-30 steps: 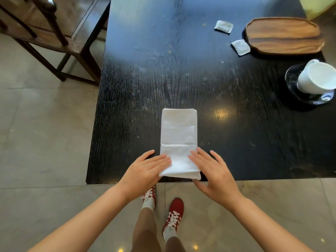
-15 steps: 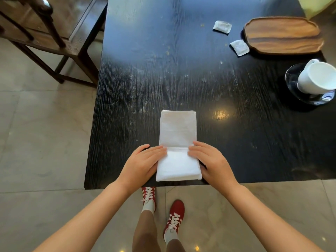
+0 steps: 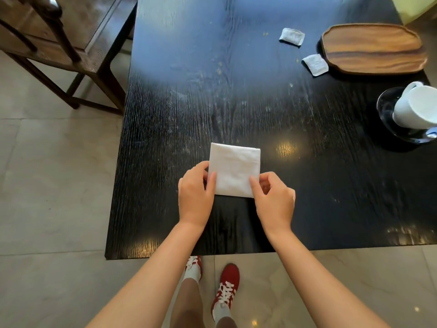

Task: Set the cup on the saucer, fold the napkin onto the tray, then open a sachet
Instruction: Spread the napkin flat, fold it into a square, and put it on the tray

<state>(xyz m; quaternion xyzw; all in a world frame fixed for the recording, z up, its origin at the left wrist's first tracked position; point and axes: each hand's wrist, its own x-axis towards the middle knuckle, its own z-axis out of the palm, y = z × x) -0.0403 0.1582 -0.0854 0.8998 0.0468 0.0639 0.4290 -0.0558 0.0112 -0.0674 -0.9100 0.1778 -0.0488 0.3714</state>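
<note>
Where the dark counter [image 3: 236, 95] meets the tiled floor at the bottom of the frame, two red shoes [image 3: 225, 288] show between the forearms. Just above, the left hand [image 3: 195, 192] pinches the lower left corner of a white napkin [image 3: 234, 170], thumb on top. The right hand [image 3: 274, 197] pinches the lower right corner the same way. The napkin lies flat in the middle of the frame, folded into a rough square. At the right edge a white cup [image 3: 416, 107] rests on a dark glass saucer [image 3: 387, 114]. In the upper right lie two sachets [image 3: 315, 64], one touching an oval wooden tray [image 3: 373, 50]. A wooden chair [image 3: 59, 43] stands in the upper left.
</note>
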